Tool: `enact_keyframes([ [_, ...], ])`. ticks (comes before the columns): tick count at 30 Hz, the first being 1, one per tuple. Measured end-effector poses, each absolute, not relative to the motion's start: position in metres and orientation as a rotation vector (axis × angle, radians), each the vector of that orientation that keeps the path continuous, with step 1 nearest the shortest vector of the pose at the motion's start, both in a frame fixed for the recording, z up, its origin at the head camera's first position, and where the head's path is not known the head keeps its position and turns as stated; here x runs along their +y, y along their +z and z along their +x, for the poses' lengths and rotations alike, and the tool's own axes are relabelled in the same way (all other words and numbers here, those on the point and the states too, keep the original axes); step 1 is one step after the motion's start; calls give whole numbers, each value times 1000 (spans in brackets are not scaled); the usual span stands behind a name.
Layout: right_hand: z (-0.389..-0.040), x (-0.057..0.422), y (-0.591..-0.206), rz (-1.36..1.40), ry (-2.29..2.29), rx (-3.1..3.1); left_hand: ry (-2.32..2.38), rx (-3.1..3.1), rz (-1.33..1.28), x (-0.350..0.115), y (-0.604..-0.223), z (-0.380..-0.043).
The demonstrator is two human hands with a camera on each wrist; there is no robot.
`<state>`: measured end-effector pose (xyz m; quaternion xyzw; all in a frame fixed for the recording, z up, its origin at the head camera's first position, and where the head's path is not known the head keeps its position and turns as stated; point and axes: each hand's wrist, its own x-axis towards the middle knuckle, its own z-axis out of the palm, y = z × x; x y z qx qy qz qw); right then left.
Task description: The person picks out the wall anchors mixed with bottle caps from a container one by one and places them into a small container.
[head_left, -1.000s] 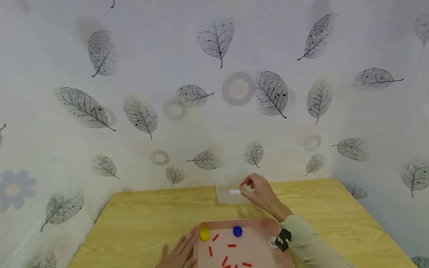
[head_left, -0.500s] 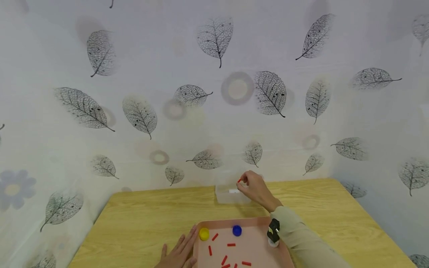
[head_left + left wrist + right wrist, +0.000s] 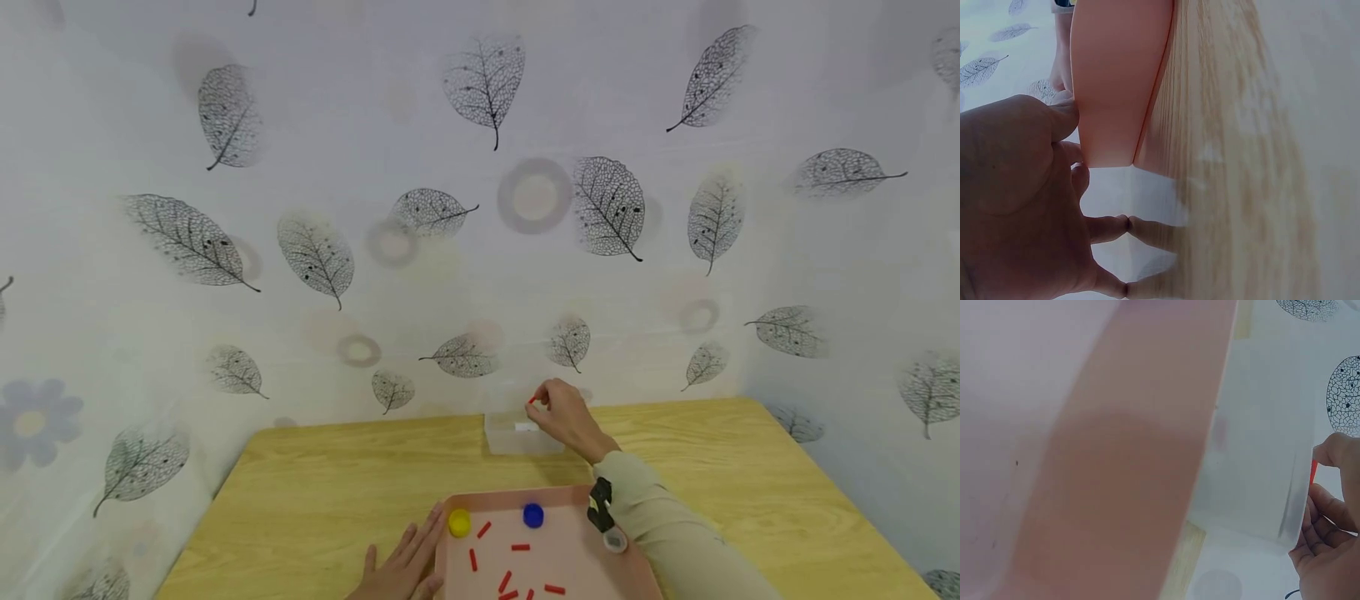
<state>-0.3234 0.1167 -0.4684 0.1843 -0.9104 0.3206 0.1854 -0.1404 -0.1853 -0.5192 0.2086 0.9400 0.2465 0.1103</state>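
Observation:
My right hand pinches a small red stick between thumb and fingertip, above a translucent plastic box at the table's back edge. In the right wrist view, the red stick shows partly behind the box wall. Near the front, my left hand lies with fingers spread against the left side of a pink tray. The left wrist view shows the thumb side of that hand at the tray's rim and fingertips touching the table. Several red sticks lie scattered in the tray.
A yellow round cap is in the tray's back left corner, a blue one along its back side, and a whitish one at the right. A leaf-patterned wall covering rises behind the wooden table.
My right hand, with the red stick, has shifted slightly left and up over the box. The sleeve has moved left too. My left hand stays in place at the tray.

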Motion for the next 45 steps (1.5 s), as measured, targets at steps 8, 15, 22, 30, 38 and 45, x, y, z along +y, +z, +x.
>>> enact_keyframes([
  [8, -326, 116, -471, 496, 868, -2584, 752, 2739, 584, -185, -519, -141],
  [15, -327, 116, -471, 505, 861, -2589, 742, 2750, 605, -186, -521, -142],
  [22, -325, 118, -471, 493, 874, -2616, 746, 2748, 602, -185, -522, -140],
  [30, -316, 119, -462, 530, 935, -2570, 739, 2735, 637, -187, -517, -141],
  [38, -304, 124, -453, 575, 950, -2511, 708, 2725, 639, -187, -511, -141],
  [45, -281, 129, -447, 663, 968, -2470, 716, 2717, 621, -188, -512, -140],
])
